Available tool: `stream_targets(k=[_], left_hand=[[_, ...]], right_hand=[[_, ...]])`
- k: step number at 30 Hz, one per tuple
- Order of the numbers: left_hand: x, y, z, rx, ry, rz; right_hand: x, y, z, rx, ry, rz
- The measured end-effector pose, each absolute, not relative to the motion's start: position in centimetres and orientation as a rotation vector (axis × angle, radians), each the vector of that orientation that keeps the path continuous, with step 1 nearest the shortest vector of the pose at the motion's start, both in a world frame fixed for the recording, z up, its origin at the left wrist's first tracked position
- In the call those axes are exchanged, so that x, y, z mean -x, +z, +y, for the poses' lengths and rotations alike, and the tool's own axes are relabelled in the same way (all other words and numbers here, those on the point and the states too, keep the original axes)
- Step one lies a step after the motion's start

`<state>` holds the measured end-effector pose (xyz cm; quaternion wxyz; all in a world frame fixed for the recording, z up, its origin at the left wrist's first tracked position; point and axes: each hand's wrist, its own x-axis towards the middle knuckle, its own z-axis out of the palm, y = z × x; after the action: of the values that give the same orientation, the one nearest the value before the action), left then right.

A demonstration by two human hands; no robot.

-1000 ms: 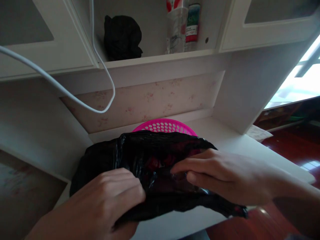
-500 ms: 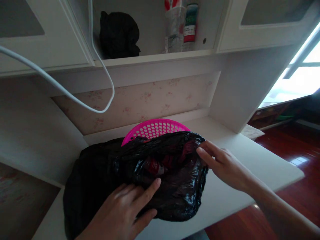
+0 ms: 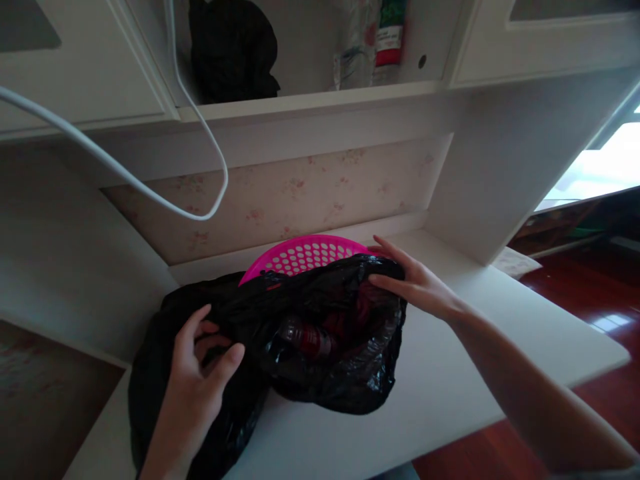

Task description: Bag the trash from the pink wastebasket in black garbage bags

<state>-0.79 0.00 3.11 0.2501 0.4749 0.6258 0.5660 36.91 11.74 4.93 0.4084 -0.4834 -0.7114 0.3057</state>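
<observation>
Floral panel (image 3: 310, 180) behind white bench (image 3: 540, 313); black bag (image 3: 345, 390) gaping

Head view: bag sits between pink basket (image 3: 310, 238) and bench's front edge, its mouth exposing a red bottle (image 3: 313, 339). Right hand (image 3: 423, 287): fingers wide, straddling rim, presumably to spread it. Left hand (image 3: 197, 373): fingers parted beside the mouth; contact unclear.

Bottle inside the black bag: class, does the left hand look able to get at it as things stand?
Probably yes: the left hand is spread open nearby, and the black bag gapes, leaving the bottle visible.
</observation>
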Motion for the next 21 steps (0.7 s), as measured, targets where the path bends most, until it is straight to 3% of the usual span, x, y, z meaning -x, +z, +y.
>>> stream_targets(k=[6,11,15,18,21], left_hand=[[1.2,7.1,3.8,-1.757,1.195,2.002],[1.7,8.8,5.6,-1.629,1.213,1.967],[0.9,9.6,7.2,-1.289,1.39,1.794],[0.7,10.1,8.1,-1.059,1.424,1.708],[1.2,10.2,8.1,-1.163,1.248,1.724]], right_hand=[[-35.8,6.4,14.3,1.237,0.491,-1.721],[-34.8,8.2,14.9,1.162,0.838,-1.503],[-34.4,10.4,14.4,1.118,1.071,-1.721],[-34.5,10.8,14.4,1.253,0.88,-1.999],[-34.6,9.9,15.3,1.337,0.672,-1.91]])
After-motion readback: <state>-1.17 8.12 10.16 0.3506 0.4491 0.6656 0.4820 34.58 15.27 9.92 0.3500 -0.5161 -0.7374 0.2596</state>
